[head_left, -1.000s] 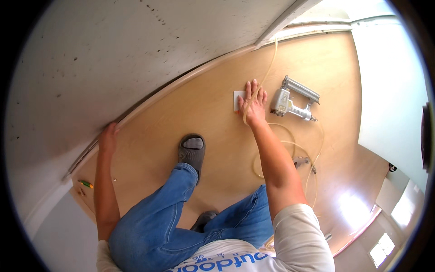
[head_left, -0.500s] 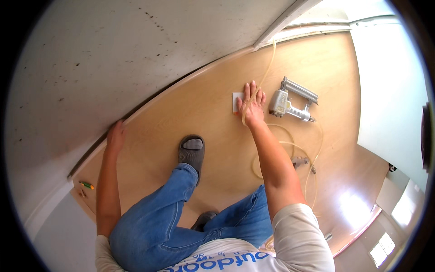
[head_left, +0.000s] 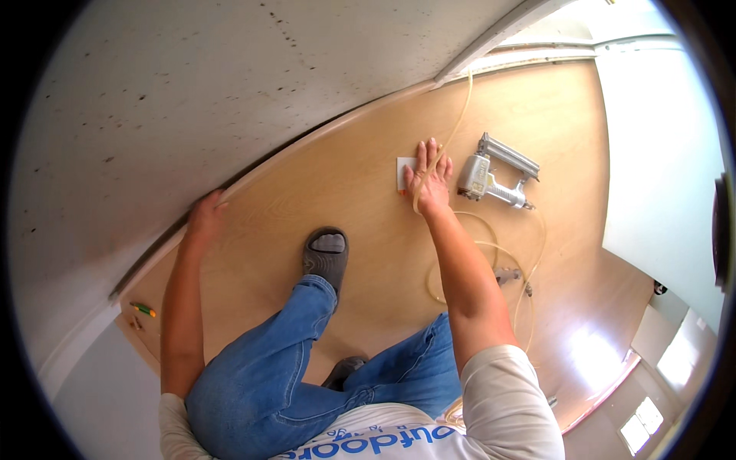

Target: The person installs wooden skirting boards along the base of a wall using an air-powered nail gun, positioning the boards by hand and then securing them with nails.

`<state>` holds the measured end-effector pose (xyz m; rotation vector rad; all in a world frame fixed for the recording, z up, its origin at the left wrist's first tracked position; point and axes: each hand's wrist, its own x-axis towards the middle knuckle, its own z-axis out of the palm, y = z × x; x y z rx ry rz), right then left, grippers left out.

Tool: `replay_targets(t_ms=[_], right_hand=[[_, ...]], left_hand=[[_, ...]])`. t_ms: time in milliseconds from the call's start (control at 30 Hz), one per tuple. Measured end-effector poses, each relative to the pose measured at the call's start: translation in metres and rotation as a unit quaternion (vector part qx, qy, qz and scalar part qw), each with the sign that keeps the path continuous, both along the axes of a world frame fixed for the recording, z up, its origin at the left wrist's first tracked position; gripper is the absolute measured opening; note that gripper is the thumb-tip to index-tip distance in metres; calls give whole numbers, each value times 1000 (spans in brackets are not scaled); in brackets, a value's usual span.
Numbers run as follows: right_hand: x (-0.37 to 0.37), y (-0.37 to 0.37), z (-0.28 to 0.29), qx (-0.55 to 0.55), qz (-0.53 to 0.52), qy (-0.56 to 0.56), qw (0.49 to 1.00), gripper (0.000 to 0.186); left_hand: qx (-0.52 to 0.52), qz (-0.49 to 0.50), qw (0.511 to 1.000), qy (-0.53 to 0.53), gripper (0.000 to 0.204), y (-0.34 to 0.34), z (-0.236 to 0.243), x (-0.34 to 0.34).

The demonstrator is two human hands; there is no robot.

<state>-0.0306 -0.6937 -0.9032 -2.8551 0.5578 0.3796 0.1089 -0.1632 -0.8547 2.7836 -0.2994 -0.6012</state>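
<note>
My left hand (head_left: 205, 218) presses against the baseboard strip (head_left: 322, 142) where the white wall meets the wooden floor, fingers spread on its edge. My right hand (head_left: 428, 178) lies flat on the floor, its fingers over a small white card (head_left: 403, 172). A thin yellowish air hose (head_left: 460, 115) runs over that hand. A grey nail gun (head_left: 494, 178) lies just right of my right hand, not touched. My foot in a grey slipper (head_left: 326, 257) rests on the floor between my arms.
The hose coils in loops (head_left: 491, 268) on the floor by my right arm. A small green and orange tool (head_left: 143, 310) lies at the floor's left end. A white wall (head_left: 659, 153) stands on the right.
My left hand has slid to the right along the baseboard. My right hand has stayed on the white card.
</note>
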Motion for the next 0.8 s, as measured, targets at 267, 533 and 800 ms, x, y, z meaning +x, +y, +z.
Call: replay_targets(t_ms=[267,533,800], right_hand=[[-5,-4,-4,-13,3,-18,1000,72],[-2,-4,-4,-20,5,3,1000,72],[-2,-1,-2,-20,6,9,1000,71]], left_hand=[[-6,9,997,81,44,5,-5,11],[-5,-72,997,-26,45,20,-29,6],[36,-29,999,7,38,-2,-14,-10]])
